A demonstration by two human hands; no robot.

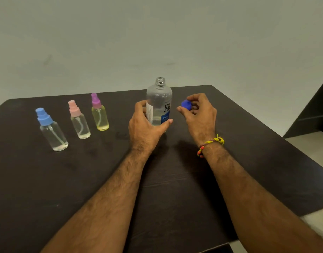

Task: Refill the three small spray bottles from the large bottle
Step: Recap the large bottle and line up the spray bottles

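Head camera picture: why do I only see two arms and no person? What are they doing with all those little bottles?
The camera sits on the person's head and looks down, so you see only their own arms, just as they do. There is one picture, taken from there. On the dark table stand three small spray bottles: one with a blue top, one with a pink top and one with a purple top. The left hand holds the large bottle, which stands upright with its mouth open. The right hand holds its blue cap. The small bottles still have their tops on.
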